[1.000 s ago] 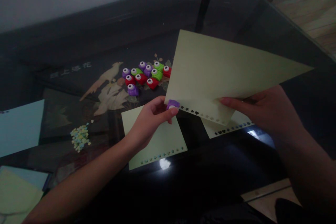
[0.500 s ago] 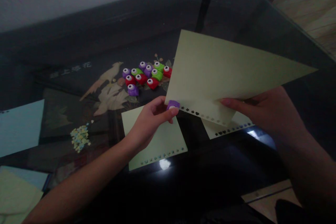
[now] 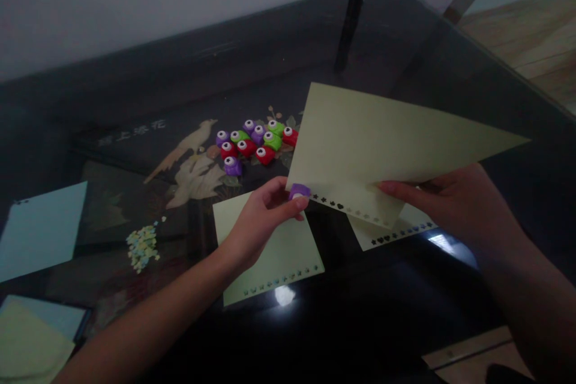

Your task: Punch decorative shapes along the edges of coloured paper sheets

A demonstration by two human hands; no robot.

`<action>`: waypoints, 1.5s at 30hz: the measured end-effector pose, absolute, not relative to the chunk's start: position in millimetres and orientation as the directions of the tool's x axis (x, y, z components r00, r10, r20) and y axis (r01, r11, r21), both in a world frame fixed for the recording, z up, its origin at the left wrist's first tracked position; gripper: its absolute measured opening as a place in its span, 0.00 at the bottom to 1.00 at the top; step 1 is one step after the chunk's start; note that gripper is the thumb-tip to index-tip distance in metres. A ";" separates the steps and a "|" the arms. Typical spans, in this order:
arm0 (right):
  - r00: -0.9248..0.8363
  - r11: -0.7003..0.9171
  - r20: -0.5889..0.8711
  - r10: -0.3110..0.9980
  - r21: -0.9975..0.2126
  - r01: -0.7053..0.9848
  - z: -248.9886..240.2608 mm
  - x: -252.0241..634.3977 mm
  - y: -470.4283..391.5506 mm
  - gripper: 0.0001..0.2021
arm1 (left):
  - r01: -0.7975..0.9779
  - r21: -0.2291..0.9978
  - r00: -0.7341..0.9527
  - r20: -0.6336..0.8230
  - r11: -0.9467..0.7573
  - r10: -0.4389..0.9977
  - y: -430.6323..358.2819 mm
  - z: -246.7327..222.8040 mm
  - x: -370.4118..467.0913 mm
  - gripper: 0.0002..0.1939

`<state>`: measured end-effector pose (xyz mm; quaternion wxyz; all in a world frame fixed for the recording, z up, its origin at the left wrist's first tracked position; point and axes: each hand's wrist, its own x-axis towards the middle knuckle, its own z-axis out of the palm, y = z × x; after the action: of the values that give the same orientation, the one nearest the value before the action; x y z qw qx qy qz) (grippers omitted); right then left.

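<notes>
Between thumb and fingers, my left hand [image 3: 263, 219] grips a purple craft punch [image 3: 299, 191], which sits on the lower left corner of a pale yellow-green paper sheet [image 3: 351, 138]. My right hand [image 3: 443, 198] pinches that sheet along its lower right side and keeps it raised and tilted. Small punched shapes, a heart among them, run along the sheet's bottom edge beside the punch. Beneath my left hand lies a pale green sheet [image 3: 274, 264] with a row of punched holes. Another punched sheet [image 3: 373, 237] is partly hidden under the raised one.
Several purple, green and red craft punches [image 3: 256, 141] cluster on the dark glass tabletop [image 3: 148, 72]. Left of them is a heap of paper cutouts [image 3: 143, 247]. A blue sheet [image 3: 45, 231] and stacked papers [image 3: 31, 342] lie at the far left. A dark post [image 3: 355, 12] rises behind.
The whole view has shifted, so things appear slightly lower. The raised sheet's far right tip has come a little inward. Both hands keep their grips on the punch and the sheet.
</notes>
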<state>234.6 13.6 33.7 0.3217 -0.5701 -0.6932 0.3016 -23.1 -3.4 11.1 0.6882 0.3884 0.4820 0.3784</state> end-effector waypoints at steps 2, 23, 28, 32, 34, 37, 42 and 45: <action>-0.130 0.150 0.090 0.987 -0.786 0.600 33.7 234.3 13.9 0.07 | -0.143 0.898 0.246 -0.374 0.415 0.894 -3.2 11.9 -22.7 0.10; -0.125 0.152 0.096 0.987 -0.788 0.596 31.5 234.6 14.5 0.09 | -0.189 0.891 0.235 -0.368 0.414 0.900 -3.2 15.5 -20.4 0.10; -0.137 0.172 0.111 0.984 -0.781 0.600 32.0 235.6 13.2 0.08 | -0.178 0.895 0.230 -0.367 0.410 0.901 -3.0 14.2 -20.8 0.10; -0.138 0.156 0.092 0.986 -0.796 0.585 32.0 236.4 12.5 0.07 | -0.184 0.894 0.235 -0.365 0.409 0.901 -3.1 12.8 -21.6 0.10; -0.135 0.152 0.089 0.987 -0.794 0.589 32.0 236.3 12.7 0.07 | -0.187 0.893 0.237 -0.364 0.410 0.901 -3.2 12.7 -21.7 0.10; -0.136 0.159 0.097 0.986 -0.787 0.595 32.2 235.7 13.4 0.06 | -0.189 0.892 0.242 -0.363 0.410 0.900 -3.3 13.7 -21.1 0.11; -0.128 0.154 0.096 0.987 -0.787 0.598 33.4 233.9 13.5 0.05 | -0.179 0.893 0.222 -0.372 0.413 0.901 -2.9 17.0 -19.1 0.11; -0.127 0.157 0.100 0.987 -0.787 0.596 34.1 234.1 12.8 0.04 | -0.175 0.893 0.224 -0.373 0.414 0.901 -2.7 17.9 -18.8 0.11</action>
<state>234.1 12.8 34.1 0.3245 -0.5754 -0.6877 0.3009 -18.8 -2.7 17.9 0.6869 0.3741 0.4847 0.3915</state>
